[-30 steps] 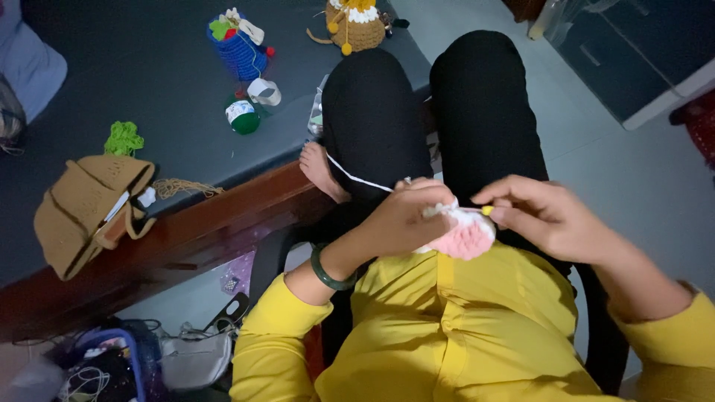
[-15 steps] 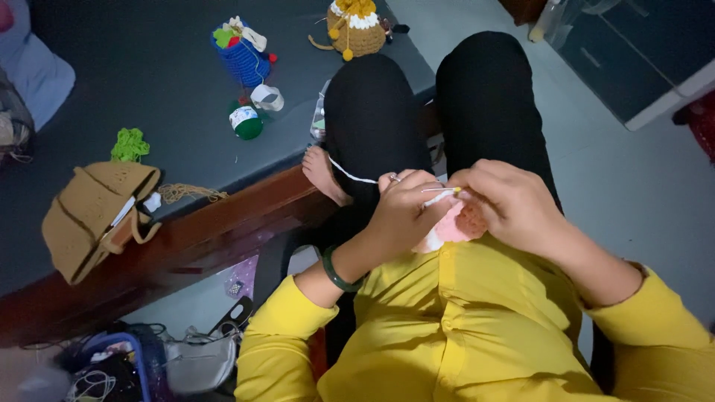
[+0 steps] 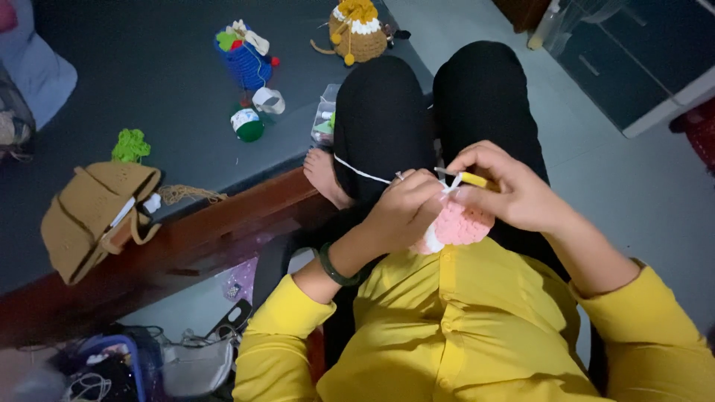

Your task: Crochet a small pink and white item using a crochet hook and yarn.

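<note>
L hand (image 3: 406,212): fingers curled tight on pink crochet piece (image 3: 460,225), held in lap just above yellow shirt (image 3: 447,327). R hand (image 3: 514,190): fingers pinched narrow on yellow-handled crochet hook (image 3: 471,179), tip at piece's top edge. White yarn (image 3: 361,171) runs across L knee.

The dark bed (image 3: 149,89) bears a tan crocheted bag (image 3: 86,216), blue yarn basket (image 3: 246,63), perhaps.

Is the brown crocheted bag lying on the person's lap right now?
No, the brown crocheted bag lies on the dark surface by the wooden edge, apart from the lap where both hands work the pink crochet piece.
</note>
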